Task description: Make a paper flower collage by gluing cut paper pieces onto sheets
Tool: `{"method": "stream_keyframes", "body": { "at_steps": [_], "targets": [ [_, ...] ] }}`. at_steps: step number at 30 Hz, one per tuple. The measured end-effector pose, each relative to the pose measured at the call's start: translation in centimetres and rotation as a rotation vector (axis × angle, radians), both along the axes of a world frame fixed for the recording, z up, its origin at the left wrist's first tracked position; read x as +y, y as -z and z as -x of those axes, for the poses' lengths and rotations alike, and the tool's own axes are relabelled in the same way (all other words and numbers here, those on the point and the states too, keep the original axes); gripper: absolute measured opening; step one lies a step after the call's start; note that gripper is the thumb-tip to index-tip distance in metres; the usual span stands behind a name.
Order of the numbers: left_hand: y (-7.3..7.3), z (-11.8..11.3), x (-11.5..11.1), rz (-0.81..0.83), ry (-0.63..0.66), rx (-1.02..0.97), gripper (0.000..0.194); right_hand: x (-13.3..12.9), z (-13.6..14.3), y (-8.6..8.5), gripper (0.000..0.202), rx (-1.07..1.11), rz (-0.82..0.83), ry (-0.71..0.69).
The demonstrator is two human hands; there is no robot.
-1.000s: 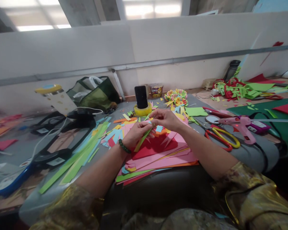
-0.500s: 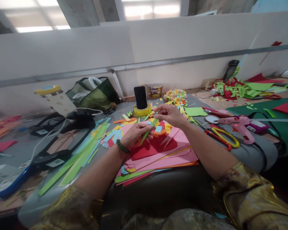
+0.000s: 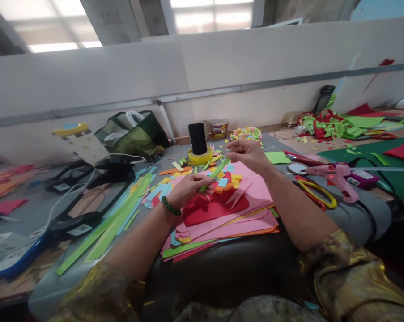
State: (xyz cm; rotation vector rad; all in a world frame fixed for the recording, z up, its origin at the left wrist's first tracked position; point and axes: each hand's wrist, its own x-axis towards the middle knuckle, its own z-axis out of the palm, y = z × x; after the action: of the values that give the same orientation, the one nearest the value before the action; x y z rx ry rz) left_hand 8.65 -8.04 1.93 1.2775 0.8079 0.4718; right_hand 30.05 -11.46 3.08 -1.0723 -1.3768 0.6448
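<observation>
A narrow green paper strip slants up to the right between my two hands. My left hand pinches its lower end over the pile, a green bead bracelet on the wrist. Higher up and to the right, my right hand has thumb and fingers closed at the strip's upper end. Below lie small cut paper pieces in blue, orange and yellow. They rest by a red paper sheet on a stack of pink paper.
To the right are yellow- and red-handled scissors and a pink glue gun. A phone stands in a yellow tape roll behind the pile. Long green strips lie left. A paper flower ball sits at the back.
My right hand has moved up and to the right, away from my left hand. More of the green strip now shows stretched between them. My left hand has stayed nearly in place.
</observation>
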Motion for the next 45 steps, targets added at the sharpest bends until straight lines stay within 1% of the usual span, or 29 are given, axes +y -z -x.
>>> {"method": "stream_keyframes", "body": {
  "at_steps": [4, 7, 12, 19, 26, 31, 39, 43, 45],
  "targets": [
    [0.1, 0.2, 0.2, -0.059, 0.041, 0.020, 0.025, 0.0, -0.5, -0.1, 0.033, -0.005, -0.014, 0.018],
    [0.4, 0.4, 0.4, -0.102, 0.049, 0.033, 0.030, 0.2, -0.7, 0.0, 0.033, -0.013, -0.016, 0.020],
    [0.8, 0.5, 0.8, -0.121, 0.067, 0.030, 0.033, 0.5, -1.0, 0.2, 0.035, -0.013, 0.004, 0.029],
    [0.6, 0.6, 0.9, -0.096, 0.070, 0.040, 0.025, 0.3, -0.9, 0.0, 0.035, 0.013, 0.026, 0.025],
    [0.6, 0.7, 1.2, -0.118, 0.059, 0.027, 0.029, 0.3, -0.9, 0.1, 0.037, 0.026, 0.020, 0.002],
    [0.7, 0.8, 1.4, -0.112, 0.027, 0.028, 0.025, 0.2, -0.9, 0.0, 0.038, 0.003, 0.024, -0.008],
    [0.0, 0.8, 1.1, -0.111, 0.005, 0.042, 0.018, 0.2, -0.9, 0.1, 0.037, 0.026, 0.039, -0.006],
    [0.2, 0.9, 1.4, -0.147, -0.001, 0.027, 0.016, 0.4, -1.0, 0.2, 0.036, 0.044, 0.051, 0.005],
    [0.4, 1.1, 1.6, -0.151, 0.029, 0.021, 0.018, 0.4, -1.0, 0.2, 0.035, 0.039, 0.055, 0.003]
  ]
}}
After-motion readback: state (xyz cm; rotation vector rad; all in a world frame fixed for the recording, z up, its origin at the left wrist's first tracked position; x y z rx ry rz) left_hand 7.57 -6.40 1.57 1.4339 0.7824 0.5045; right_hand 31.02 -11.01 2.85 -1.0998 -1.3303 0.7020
